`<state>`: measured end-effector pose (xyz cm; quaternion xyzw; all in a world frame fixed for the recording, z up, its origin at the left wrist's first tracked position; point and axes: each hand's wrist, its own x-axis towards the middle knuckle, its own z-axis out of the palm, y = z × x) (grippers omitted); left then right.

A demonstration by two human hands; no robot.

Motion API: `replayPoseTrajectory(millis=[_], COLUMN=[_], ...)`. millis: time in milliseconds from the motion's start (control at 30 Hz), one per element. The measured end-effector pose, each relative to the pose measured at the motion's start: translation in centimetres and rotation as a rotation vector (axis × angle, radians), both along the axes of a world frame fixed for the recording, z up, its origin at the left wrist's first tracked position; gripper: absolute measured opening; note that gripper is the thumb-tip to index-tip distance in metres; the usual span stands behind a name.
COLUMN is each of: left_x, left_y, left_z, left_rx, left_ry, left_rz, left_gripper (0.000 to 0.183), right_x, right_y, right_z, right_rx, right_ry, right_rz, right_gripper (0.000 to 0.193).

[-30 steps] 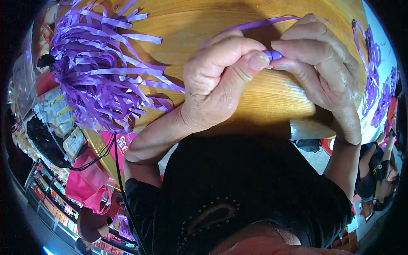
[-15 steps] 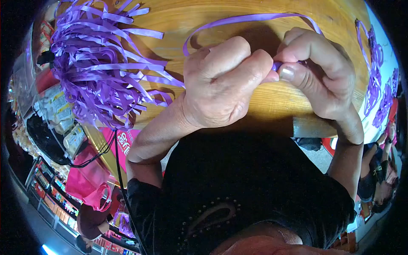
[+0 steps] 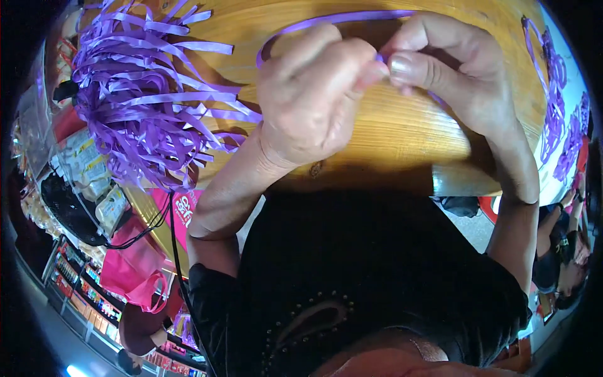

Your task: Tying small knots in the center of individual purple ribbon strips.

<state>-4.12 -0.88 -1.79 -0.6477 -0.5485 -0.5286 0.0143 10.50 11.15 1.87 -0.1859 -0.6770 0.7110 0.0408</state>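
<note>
A purple ribbon point(image 3: 339, 18) arches over the far part of the wooden table point(image 3: 408, 141) and runs to both of my hands. My left hand point(image 3: 314, 94) is closed in a loose fist, its thumb and forefinger pinching the ribbon. Right beside it, my right hand point(image 3: 449, 72) pinches the same ribbon between thumb and forefinger, the fingertips of the two hands nearly meeting. Only a small bit of purple shows between them; whether it is knotted there is hidden. At the left lies a thick heap of cut purple ribbons point(image 3: 144, 94), their loose ends pointing toward my left hand.
More purple ribbons point(image 3: 554, 94) lie on a white surface along the right edge. Left of the table are packaged goods point(image 3: 94, 163), a black bag point(image 3: 69, 207) and a pink bag point(image 3: 135, 270). Other people point(image 3: 562, 251) are at the right and lower left.
Both hands have shifted up and slightly left, farther over the table, still pinching the ribbon. The ribbon's arch has moved up with them. The heap looks unchanged.
</note>
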Motion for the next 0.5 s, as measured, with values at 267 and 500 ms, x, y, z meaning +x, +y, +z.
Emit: replayPoseTrajectory(millis=[267, 500], left_x=[0.1, 0.3], left_y=[0.0, -0.2], left_z=[-0.2, -0.4], left_rx=[-0.049, -0.036], left_ry=[-0.291, -0.394], left_rz=[-0.029, -0.023], left_gripper=[0.006, 0.006], right_x=[-1.1, -1.2], right_y=[0.9, 1.2], right_z=[1.5, 3.4], right_rx=[0.544, 0.947], right_ry=[0.072, 0.219], right_rz=[-0.01, 0.065], right_gripper=[0.038, 0.046])
